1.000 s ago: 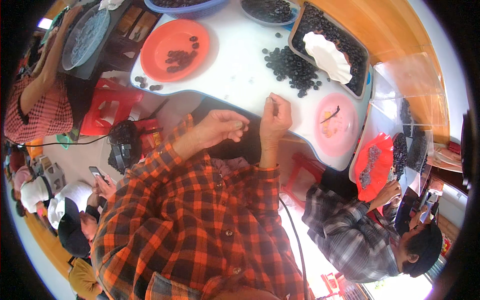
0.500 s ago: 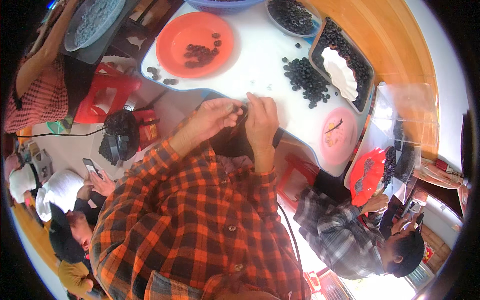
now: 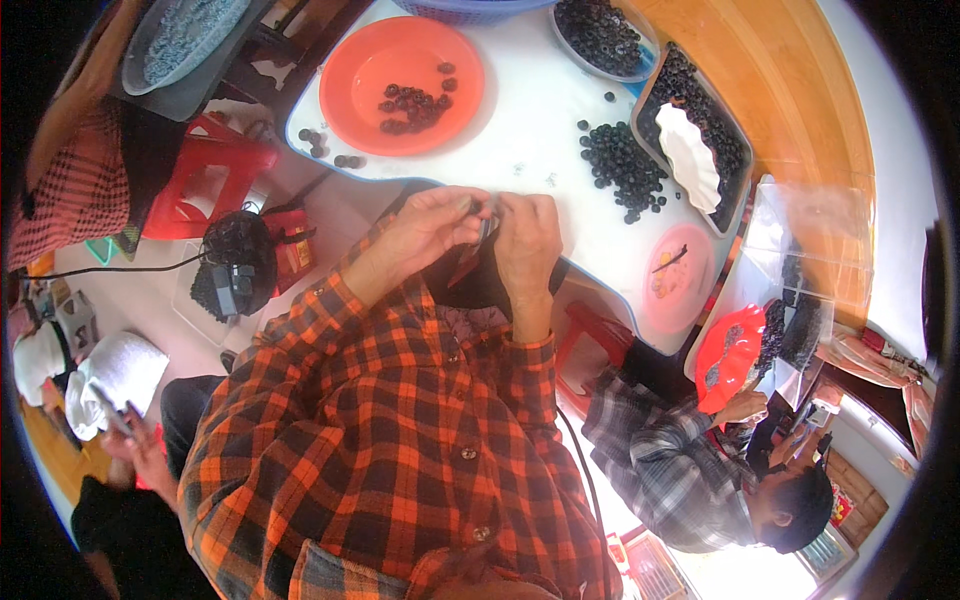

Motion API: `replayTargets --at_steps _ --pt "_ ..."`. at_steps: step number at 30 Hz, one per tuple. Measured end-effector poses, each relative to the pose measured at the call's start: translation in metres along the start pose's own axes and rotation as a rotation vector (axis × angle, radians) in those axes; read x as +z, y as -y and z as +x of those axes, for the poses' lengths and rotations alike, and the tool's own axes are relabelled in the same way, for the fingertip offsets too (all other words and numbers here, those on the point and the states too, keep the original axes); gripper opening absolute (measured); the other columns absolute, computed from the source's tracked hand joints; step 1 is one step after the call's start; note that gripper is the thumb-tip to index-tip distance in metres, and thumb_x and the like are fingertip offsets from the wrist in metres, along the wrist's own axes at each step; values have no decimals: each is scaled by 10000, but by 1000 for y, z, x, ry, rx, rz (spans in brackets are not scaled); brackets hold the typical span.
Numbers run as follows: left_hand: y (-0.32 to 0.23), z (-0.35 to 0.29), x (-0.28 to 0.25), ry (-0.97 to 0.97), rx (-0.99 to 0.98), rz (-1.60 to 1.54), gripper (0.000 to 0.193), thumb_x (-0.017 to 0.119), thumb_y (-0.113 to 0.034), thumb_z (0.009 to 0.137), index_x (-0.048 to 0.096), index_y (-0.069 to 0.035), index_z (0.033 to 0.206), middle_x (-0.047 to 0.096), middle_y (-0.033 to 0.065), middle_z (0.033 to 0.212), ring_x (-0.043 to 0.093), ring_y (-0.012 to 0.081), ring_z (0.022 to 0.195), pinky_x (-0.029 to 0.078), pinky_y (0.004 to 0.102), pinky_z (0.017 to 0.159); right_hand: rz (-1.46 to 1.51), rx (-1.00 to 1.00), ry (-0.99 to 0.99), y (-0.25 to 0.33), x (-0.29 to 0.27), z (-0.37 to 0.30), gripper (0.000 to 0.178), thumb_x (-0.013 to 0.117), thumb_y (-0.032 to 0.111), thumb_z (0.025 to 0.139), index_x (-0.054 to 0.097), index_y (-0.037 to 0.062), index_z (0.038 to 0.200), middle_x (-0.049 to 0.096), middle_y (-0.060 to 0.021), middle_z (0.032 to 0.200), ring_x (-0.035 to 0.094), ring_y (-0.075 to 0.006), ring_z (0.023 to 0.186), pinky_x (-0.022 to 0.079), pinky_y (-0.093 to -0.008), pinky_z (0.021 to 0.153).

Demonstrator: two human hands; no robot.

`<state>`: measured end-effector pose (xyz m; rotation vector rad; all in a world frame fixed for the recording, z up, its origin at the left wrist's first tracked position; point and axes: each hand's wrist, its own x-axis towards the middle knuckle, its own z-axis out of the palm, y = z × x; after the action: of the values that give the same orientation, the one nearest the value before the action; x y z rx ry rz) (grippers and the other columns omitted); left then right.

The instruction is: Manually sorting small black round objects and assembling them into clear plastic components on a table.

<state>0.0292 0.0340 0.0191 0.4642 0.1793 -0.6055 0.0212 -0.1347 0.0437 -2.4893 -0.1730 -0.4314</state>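
My left hand (image 3: 428, 232) and my right hand (image 3: 528, 245) meet just off the near edge of the white table (image 3: 500, 120). Both have their fingertips pinched together around something small, dark and greyish, mostly hidden by the fingers. Ahead of the left hand sits an orange basin (image 3: 345, 95) with several dark round pieces (image 3: 418, 108) inside. Beyond the right hand, a heap of small black round pieces (image 3: 622, 165) is spread on the tabletop. Tiny clear bits (image 3: 520, 168) lie close in front of my fingers.
A tray (image 3: 640, 125) of black pieces holds a white wavy dish (image 3: 688, 158); a bowl (image 3: 562, 45) of black pieces stands behind. At right are a pink plate (image 3: 690, 315) with a dark stick and a co-worker (image 3: 680, 470) beside a red dish (image 3: 728, 375). A red stool (image 3: 215, 170) stands left.
My hands stay pinched together with slight finger movement. The view has shifted a little. At the lower left, the person with a phone has moved lower and partly out of view.
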Motion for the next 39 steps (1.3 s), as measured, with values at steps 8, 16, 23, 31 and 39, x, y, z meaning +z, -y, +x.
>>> replayTargets --at_steps 8,16,23,31,39 --pt "-9 -10 -17 -60 23 32 287 523 -100 1015 573 75 1236 667 151 1045 666 132 811 599 246 732 90 21 -19 10 3 2 227 694 -1 816 707 42 1038 566 -81 853 596 -248 759 495 -357 658" --pt "-8 -10 -15 -82 -7 12 280 518 -101 1018 573 73 1230 657 155 1056 650 129 808 589 247 714 -45 -37 -52 7 19 16 147 688 50 828 703 54 974 550 -83 831 589 -264 751 481 -379 640" --pt "-7 -8 -16 -48 22 9 285 519 -117 1022 572 74 1227 657 153 1053 641 120 795 580 240 709 -63 -49 -52 7 20 15 67 669 42 844 672 43 910 552 -96 840 591 -277 759 480 -386 646" --pt "-8 -8 -12 -14 57 50 284 522 -129 1022 580 64 1222 646 102 1036 632 111 830 561 243 762 95 -41 -23 30 -4 9 92 668 18 846 648 47 930 557 -100 854 602 -279 775 484 -384 648" --pt "0 -6 -3 -120 77 203 243 560 -131 1004 642 6 1187 661 48 928 625 107 778 560 244 710 35 -109 12 31 -11 6 116 664 27 818 649 54 930 554 -104 856 597 -282 768 484 -383 641"
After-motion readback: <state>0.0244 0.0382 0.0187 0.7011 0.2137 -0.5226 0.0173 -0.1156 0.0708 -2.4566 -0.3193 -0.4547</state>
